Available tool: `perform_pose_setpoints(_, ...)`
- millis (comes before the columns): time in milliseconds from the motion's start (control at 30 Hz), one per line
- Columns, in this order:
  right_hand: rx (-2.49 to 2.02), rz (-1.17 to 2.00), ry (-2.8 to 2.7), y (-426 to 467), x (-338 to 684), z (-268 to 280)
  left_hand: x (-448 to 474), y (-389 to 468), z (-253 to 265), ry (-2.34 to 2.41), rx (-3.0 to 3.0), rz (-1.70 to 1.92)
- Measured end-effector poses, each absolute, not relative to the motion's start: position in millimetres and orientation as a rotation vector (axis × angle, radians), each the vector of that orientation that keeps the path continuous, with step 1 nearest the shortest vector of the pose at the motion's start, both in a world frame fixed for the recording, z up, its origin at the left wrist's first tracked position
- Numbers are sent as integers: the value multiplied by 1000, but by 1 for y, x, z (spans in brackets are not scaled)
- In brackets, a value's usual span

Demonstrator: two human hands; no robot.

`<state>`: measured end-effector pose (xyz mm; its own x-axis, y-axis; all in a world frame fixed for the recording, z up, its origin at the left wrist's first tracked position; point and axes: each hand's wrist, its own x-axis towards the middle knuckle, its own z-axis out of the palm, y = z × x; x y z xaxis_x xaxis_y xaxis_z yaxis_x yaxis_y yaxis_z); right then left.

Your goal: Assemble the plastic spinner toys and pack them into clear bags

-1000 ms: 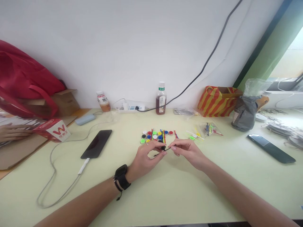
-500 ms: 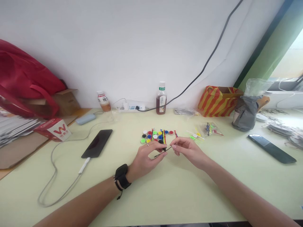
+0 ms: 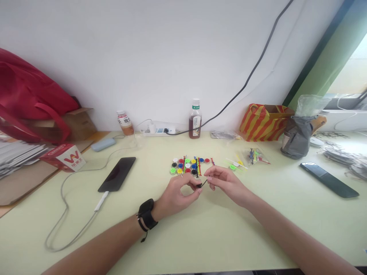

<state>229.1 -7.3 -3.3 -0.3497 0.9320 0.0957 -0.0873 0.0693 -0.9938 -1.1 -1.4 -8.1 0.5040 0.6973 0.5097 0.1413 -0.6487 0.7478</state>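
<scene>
The left hand (image 3: 180, 191) pinches a small black plastic-looking piece (image 3: 199, 186) between thumb and fingers, and the right hand (image 3: 226, 184) grips the upper end of a thin black rod (image 3: 204, 182) that slants down to it. The hands are near each other but apart, over the pale yellow-green tabletop (image 3: 183, 236); whether rod and piece are joined I cannot tell.

The handling looks partway through. Just beyond the hands, round, multicoloured, disc-like pieces (image 3: 187, 165) lie sorted in rough rows, with thin red rods (image 3: 200, 167) among them (that ordering seems the finished part). Unsorted, by the look of it, are the loose yellow and white plastic strips (image 3: 241, 164) to the right and the coloured parts inside a clear plastic bag (image 3: 264, 157).

As for writing, the red-and-white cardboard box (image 3: 75, 162) shows a large red "W" above smaller Chinese characters. The dark-tea plastic bottle (image 3: 195, 124) has a green neck band whose lettering is too small to read surely; the white-labelled, orange-bottomed bottle (image 3: 125, 123) shows "炭" in black.
</scene>
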Motion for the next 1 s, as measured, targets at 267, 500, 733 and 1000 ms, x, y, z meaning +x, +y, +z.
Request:
perform_pose_setpoints(267,-960,1290,-1477,-5,231,-4,4,-1,-8,630,1746,959)
perform_pose_setpoints(500,-1005,938,-1643,-10,232,-1,4,6,-14,699,1632,1027)
perform_pose_setpoints(733,-940,1142,-1568,-14,226,-9,4,7,-15,713,1604,1045)
perform_pose_setpoints(1000,-950,1326,-1426,-7,234,-2,4,8,-17,737,1606,1061)
